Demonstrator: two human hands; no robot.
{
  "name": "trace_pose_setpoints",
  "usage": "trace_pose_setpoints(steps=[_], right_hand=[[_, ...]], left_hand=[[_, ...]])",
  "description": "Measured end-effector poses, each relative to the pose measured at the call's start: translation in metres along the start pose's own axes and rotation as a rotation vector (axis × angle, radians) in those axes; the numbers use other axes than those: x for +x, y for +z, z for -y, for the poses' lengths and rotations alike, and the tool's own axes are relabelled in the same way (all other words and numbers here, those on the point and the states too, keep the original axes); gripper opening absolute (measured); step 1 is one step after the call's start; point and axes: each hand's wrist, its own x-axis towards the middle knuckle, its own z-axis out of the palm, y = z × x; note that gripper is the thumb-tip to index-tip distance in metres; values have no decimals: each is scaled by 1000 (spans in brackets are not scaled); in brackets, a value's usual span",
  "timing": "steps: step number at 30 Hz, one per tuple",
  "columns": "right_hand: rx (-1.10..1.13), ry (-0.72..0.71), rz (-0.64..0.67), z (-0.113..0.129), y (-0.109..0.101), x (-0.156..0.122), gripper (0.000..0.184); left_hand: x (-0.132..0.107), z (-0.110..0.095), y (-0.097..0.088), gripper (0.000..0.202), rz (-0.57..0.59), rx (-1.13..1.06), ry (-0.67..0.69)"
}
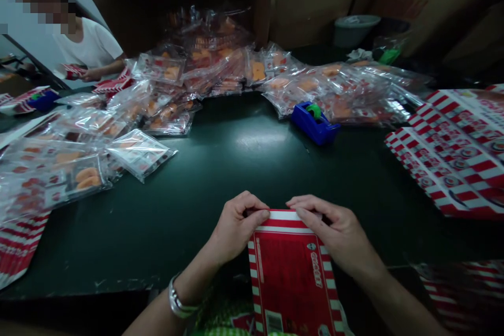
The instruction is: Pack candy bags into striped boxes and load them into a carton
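A red and white striped paper bag (293,273) stands upright at the near edge of the dark table (236,168). My left hand (236,226) is closed in a pinch on the bag's top left corner. My right hand (331,228) is closed on the top right edge, fingers pressed along the fold. A silver bracelet (177,302) sits on my left wrist.
Several clear packets of orange food (139,155) lie piled across the left and back. A blue tape dispenser (314,123) sits mid-right. Stacks of flat striped bags (452,152) lie at right. Cardboard boxes (189,5) stand behind. A person in white (90,44) sits far left.
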Motion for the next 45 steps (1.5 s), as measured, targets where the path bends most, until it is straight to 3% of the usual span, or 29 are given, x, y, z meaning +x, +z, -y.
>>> trace_pose_setpoints(steps=[3,7,9,14,19,22,25,28,30,34,38,45], right_hand=[[89,77,-38,-11,8,-9,28],[153,198,157,-3,-2,8,25],[148,243,254,6,-9,22,23],[22,162,222,16,-10,35,17],[3,87,200,9,-7,14,20],[24,97,234,11,-9,6,19],[3,88,253,14,-12,13,16],[26,155,412,18,-17,33,14],[19,188,499,21,-18,46,19],[-98,90,449,28,-16,53,18],[-147,11,382,30,-13,43,14],[-126,-54,481,24,-29,19,19]], left_hand=[[-4,4,-1,12,-10,-32,-18],[7,-1,-6,13,110,-255,-242],[15,-5,-7,14,123,-278,-259],[23,-7,-7,10,80,-91,-129],[5,-2,-2,16,13,197,76],[-5,-2,0,16,52,187,135],[-4,-5,-1,16,88,89,22],[8,-13,-7,11,179,2,-140],[18,-19,-13,10,249,-29,-156],[27,-26,-17,11,276,-75,-165],[19,-22,-12,14,211,-24,-69],[-16,-1,0,24,74,106,190]])
